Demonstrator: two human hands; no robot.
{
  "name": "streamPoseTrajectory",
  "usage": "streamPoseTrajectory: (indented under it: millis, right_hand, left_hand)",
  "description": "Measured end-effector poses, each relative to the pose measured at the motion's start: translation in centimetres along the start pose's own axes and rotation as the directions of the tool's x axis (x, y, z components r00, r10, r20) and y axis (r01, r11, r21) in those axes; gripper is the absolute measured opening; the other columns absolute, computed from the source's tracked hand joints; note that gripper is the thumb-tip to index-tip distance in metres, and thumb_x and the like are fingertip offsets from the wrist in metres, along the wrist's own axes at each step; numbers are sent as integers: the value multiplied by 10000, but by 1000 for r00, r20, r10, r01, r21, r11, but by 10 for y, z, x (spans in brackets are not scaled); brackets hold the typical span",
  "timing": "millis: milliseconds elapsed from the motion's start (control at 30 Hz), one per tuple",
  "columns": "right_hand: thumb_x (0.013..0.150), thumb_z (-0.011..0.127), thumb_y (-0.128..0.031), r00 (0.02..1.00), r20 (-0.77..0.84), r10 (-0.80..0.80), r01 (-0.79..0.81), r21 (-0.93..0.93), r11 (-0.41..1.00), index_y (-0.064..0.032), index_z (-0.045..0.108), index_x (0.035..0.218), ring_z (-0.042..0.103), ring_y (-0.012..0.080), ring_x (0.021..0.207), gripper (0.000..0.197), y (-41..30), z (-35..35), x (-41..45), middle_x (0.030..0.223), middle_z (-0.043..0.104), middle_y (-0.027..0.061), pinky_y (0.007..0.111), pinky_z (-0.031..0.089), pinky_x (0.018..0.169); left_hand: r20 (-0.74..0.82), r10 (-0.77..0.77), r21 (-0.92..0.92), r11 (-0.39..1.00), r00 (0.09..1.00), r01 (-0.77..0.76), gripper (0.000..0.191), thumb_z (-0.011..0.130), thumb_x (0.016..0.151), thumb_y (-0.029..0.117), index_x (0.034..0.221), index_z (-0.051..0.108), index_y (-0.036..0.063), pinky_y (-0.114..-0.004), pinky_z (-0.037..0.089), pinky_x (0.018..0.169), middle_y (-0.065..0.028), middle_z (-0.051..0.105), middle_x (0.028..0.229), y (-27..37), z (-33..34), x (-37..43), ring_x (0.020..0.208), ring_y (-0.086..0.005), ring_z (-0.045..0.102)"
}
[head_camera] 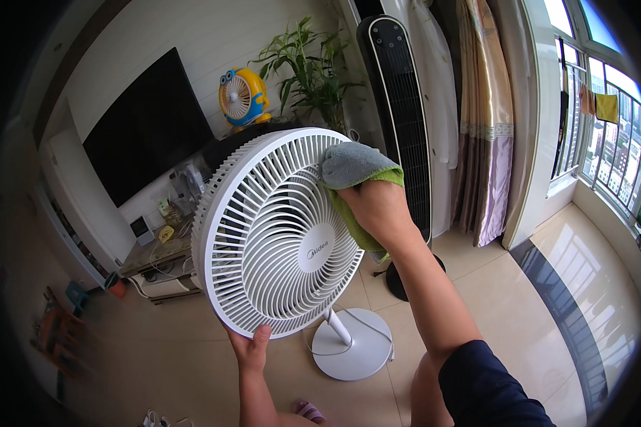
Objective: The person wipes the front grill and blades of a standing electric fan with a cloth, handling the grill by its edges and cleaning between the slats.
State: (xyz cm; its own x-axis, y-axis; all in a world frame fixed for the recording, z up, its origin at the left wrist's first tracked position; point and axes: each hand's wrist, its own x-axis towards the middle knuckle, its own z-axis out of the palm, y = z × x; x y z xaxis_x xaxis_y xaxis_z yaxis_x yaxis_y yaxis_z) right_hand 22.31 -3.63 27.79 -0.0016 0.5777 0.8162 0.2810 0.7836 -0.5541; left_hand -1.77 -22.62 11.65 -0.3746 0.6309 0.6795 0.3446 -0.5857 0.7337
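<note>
A white Midea pedestal fan (316, 248) stands before me, its round grille tilted and facing me. My left hand (250, 344) grips the lower left rim of the grille, thumb on the front and the other fingers hidden behind. At the upper right rim, my right hand (376, 205) holds a grey and green cloth (360, 163) against the grille; most of its fingers are covered by the cloth. The fan's round white base (352, 357) rests on the tiled floor, with its power cord (312, 349) looped around the pole.
Behind the fan is a black tower fan (400, 96) beside curtains (486, 117). A yellow toy-shaped fan (240, 96), a leafy potted plant (315, 69) and a television (149, 128) are further back. A low cabinet (149, 256) holds small items at left. Wooden stools (59, 331) stand far left.
</note>
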Motion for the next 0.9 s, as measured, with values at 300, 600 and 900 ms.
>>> streamPoseTrajectory:
  millis: [300, 600, 900]
  right_hand:
    - [765, 743, -264, 956, 237, 175, -187, 27, 982, -35, 690, 1055, 655, 363, 941, 373, 15, -11, -18, 1036, 689, 179, 434, 518, 831]
    - [707, 756, -152, 989, 41, -144, 149, -152, 977, -9, 675, 884, 640, 408, 799, 242, -4, -6, 17, 851, 680, 183, 461, 515, 722]
    - [688, 829, -150, 976, 218, -8, -9, 78, 997, 58, 645, 937, 668, 400, 849, 372, 31, -5, -1, 871, 687, 224, 439, 529, 754]
  left_hand:
    - [0, 16, -19, 1000, 1000, -16, 889, 727, 862, 308, 1506, 204, -10, -386, 299, 1115, -131, 368, 1489, 0, 5, 4, 1338, -234, 394]
    - [-21, -42, -42, 998, 999, 41, 1167, 803, 780, 352, 1550, -18, 43, -407, 293, 1125, -148, 252, 1533, 7, 10, 9, 1381, -260, 333]
    - [23, 62, -130, 990, 998, -59, 1173, 806, 770, 332, 1544, -29, 50, -406, 334, 1103, -145, 307, 1484, 25, 24, 19, 1339, -256, 382]
